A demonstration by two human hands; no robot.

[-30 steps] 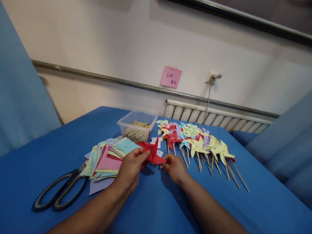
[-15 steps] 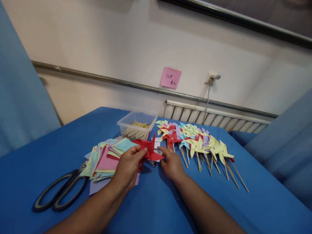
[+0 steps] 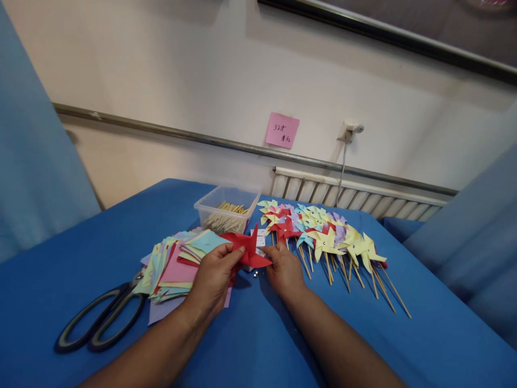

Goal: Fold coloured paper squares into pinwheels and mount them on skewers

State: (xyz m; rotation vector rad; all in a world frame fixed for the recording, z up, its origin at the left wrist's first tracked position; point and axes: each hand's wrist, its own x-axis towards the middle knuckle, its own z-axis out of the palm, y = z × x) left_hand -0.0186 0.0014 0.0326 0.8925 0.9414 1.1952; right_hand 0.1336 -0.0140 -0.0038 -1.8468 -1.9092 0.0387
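My left hand point(image 3: 214, 272) pinches a red paper pinwheel point(image 3: 248, 249) between thumb and fingers; no stick shows on it. My right hand point(image 3: 285, 269) is just right of the pinwheel, its fingertips drawn together. Whatever they may hold is too small or hidden to make out. Behind the pinwheel, partly covered, is a small white box point(image 3: 258, 238). Small shiny pieces point(image 3: 256, 274) lie on the blue cloth below it. A stack of coloured paper squares point(image 3: 175, 272) spreads beside my left hand.
Dark-handled scissors point(image 3: 100, 318) lie at the left, blades hidden by the paper. A clear plastic box point(image 3: 205, 205) of thin wooden sticks point(image 3: 232, 213) stands behind. Finished pinwheels on sticks point(image 3: 325, 242) lie in rows at the right on the blue-covered table point(image 3: 436, 307).
My right hand has shifted slightly, its fingers drawing together near the white box. The small shiny pieces on the cloth show more clearly. My left hand keeps its hold on the red pinwheel.
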